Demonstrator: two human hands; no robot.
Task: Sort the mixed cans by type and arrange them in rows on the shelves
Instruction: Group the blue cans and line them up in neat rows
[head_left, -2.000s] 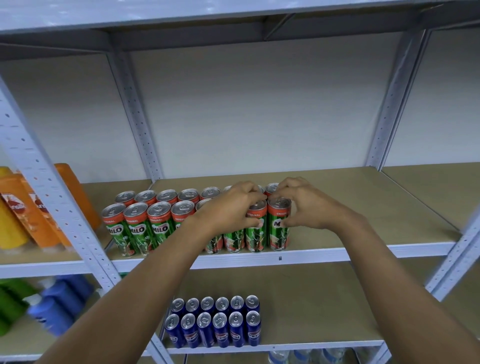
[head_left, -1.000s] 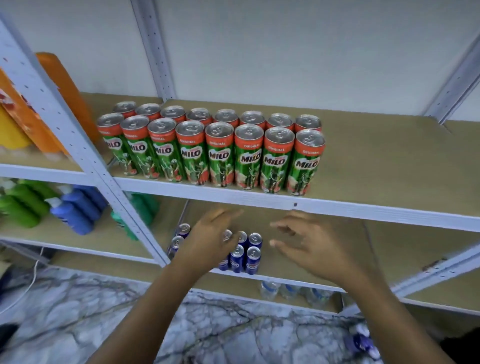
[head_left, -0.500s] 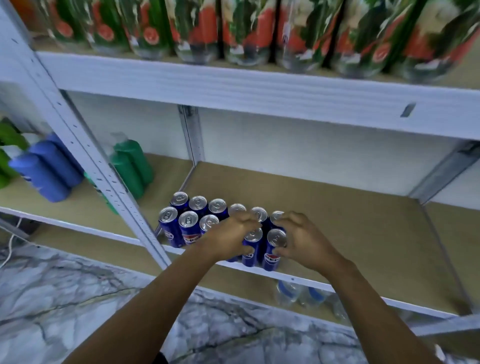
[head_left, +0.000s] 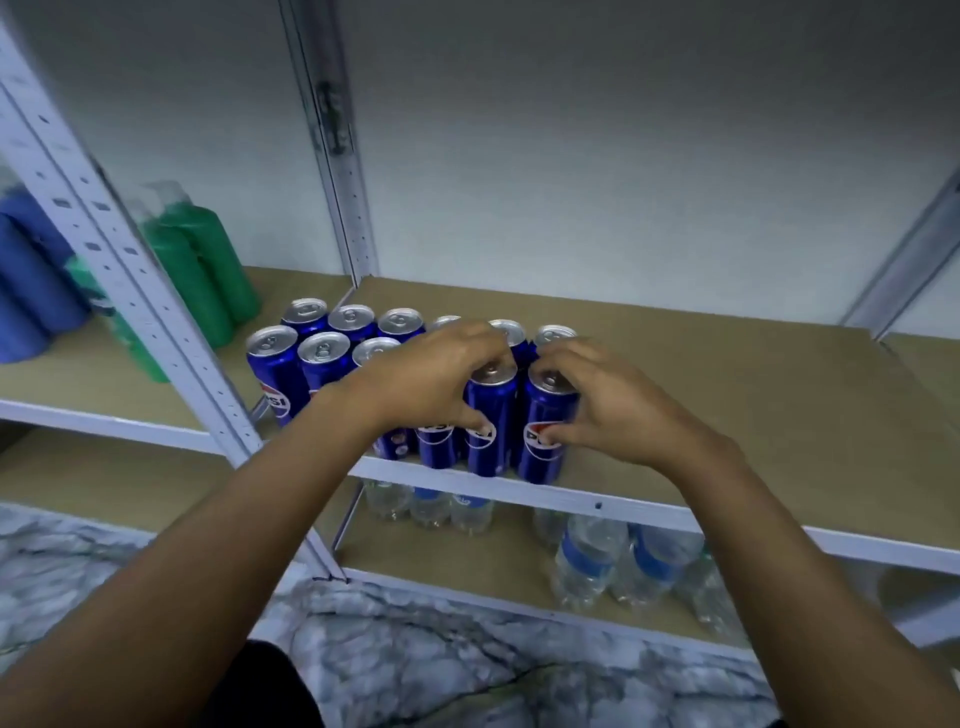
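Note:
Blue Pepsi cans (head_left: 284, 374) stand in two rows on a tan shelf board (head_left: 727, 395), at its left front. My left hand (head_left: 431, 379) is wrapped over the front row, thumb on the face of one blue can (head_left: 491, 410) and fingers over its top. My right hand (head_left: 602, 405) grips the rightmost front can (head_left: 543, 415) from its right side, thumb on the logo. Both hands hide the tops of the middle cans.
A white perforated upright (head_left: 130, 280) stands just left of the cans. Green bottles (head_left: 202, 270) and blue bottles (head_left: 31, 280) sit on the neighbouring shelf at left. Water bottles (head_left: 587, 566) stand on the shelf below. Marbled floor (head_left: 415, 665) lies underneath.
My hands left the green Milo cans on the upper shelf and dropped to the lower shelf. The view followed down, and both hands have closed on the front Pepsi cans.

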